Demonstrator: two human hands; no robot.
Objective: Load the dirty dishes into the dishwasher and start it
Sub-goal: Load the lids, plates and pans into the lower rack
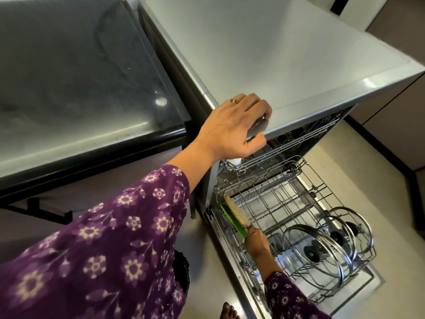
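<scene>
Purple flowered sleeve (103, 238) fills the near left corner, and it belongs to the left arm. Beside it, further left, sits the dark desk (69, 77).

The left hand (234, 127) is up on the near corner of the dishwasher (276, 54). Its fingers (255, 107) curl over the top edge, close together, and the thumb tucks under the edge. So this hand grips the corner. It is well above the dishes.

Lower down, the bottom rack (322, 192) is pulled out over the open door. The green board (232, 221) stands on its thin edge at the left side of this rack. A round tan disc (236, 209) leans on its right face and touches it. The board's long way runs from the back left corner of the rack down to the right hand (257, 242), which holds the near end. That hand is the one right at the board. The back of the hand faces up, so its fingers are hidden. I cannot tell if they are spread or tight, or if they hold the disc too.

Right of that hand, the glass lids (315, 249) stand in a row in the wires at the front right of the rack. Bare wire slots lie between the board and the lids.

I think the step now is to set the board into a slot on the left. The board already lines up with the rack's left wall, so the right hand likely only needs to lower it and let go, away from the lids.
</scene>
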